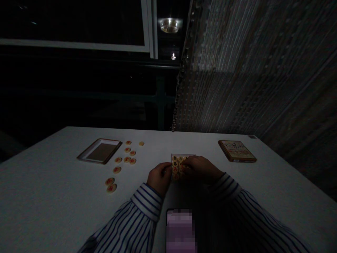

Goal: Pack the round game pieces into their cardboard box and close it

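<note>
- Tray point(181, 155), small and pale-rimmed, on the table between the two hands, near the middle and close to the wearer.
- Round pieces point(175, 164) in rows inside it, with black characters toward the far side and red ones nearer; the right part is covered.
- Left hand point(159, 178) at the tray's left edge, fingers curled, thumb and forefinger tips close to that wall; whether they pinch it, I cannot tell.
- Right hand point(201, 168) over the tray's right side, fingers bent down onto the pieces; the tips are too dark to show whether one is pinched.
- Striped sleeves point(146, 203) on both arms, blue lines on white.
- Phone point(181, 232) lying between the forearms, its screen blurred into blocks.
- Ten loose pieces point(117, 170) scattered left of the left hand, most with red marks; some touch or overlap, others lie apart.
- Shallow open box part point(102, 152) beyond them to the left, brown-edged.
- Flat printed box point(237, 151) well to the right of the right hand.
- White table point(52, 196) beneath everything, dimly lit.
- Strand curtain point(237, 63) behind on the right, pale window frame point(150, 28) at upper left.
</note>
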Action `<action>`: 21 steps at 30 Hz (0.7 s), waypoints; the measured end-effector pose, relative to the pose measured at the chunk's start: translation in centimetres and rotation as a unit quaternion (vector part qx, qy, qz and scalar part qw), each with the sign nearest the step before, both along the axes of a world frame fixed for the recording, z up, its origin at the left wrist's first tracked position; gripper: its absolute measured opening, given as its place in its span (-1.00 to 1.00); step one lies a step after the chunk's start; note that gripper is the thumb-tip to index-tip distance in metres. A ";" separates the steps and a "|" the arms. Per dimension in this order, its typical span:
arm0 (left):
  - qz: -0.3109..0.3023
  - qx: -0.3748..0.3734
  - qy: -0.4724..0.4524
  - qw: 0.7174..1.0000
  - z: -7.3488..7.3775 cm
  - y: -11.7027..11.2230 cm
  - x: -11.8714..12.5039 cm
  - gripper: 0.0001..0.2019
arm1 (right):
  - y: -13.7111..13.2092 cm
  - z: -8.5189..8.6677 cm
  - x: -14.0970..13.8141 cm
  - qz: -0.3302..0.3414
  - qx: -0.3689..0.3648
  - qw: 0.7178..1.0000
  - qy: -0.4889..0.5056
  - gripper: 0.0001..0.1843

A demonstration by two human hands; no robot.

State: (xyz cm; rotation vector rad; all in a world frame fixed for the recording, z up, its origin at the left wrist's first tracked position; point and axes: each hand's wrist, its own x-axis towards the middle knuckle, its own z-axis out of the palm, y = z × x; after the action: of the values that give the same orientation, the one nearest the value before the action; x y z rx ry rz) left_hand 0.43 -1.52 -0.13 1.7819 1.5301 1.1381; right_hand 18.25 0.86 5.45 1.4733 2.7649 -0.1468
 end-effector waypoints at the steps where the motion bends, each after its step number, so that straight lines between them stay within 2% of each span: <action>1: 0.002 -0.002 -0.004 1.000 0.0 0.0 0.0 -0.75 | 0.0 0.0 0.0 0.003 -0.001 1.000 -0.001 -0.69; 21: 0.002 -0.009 -0.032 0.999 0.1 -0.2 0.2 -0.76 | -0.2 0.9 -0.3 0.014 -0.022 0.999 -0.029 -0.74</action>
State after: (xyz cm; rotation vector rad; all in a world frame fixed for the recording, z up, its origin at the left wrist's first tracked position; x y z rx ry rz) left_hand 0.63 -1.68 -0.03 1.7153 1.5021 1.1692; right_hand 17.93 0.64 6.35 1.4047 2.7178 -0.1622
